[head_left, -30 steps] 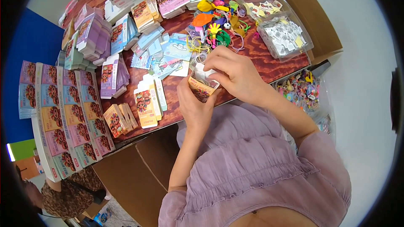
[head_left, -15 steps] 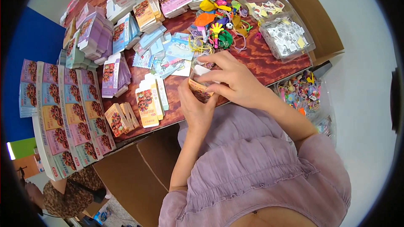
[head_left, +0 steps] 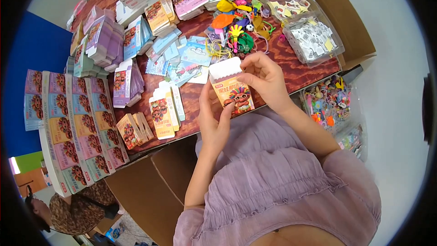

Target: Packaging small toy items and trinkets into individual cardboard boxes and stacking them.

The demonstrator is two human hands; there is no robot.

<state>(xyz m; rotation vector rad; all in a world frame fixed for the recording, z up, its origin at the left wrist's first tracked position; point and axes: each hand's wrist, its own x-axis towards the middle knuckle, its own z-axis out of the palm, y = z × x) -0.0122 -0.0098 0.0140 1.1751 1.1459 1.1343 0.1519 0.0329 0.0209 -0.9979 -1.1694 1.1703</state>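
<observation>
Orange box (head_left: 231,89): held near centre, inside hidden.
Left hand (head_left: 212,123): clamped around box.
Right hand (head_left: 268,84): pinched its 1 o'clock corner.
Clear bin (head_left: 300,54): contained white slips, 2 o'clock.
Loose toys (head_left: 236,31): crowded 12 o'clock.

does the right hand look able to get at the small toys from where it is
Probably yes: the small toys lie just beyond the right hand with nothing standing between, though it would first need to leave the orange box.

Held box (head_left: 231,90): smooth printed card; tabletop (head_left: 302,75): glossy, wood-grained; tray (head_left: 336,50): clear plastic; garment (head_left: 273,173): crinkled matt cloth.
</observation>
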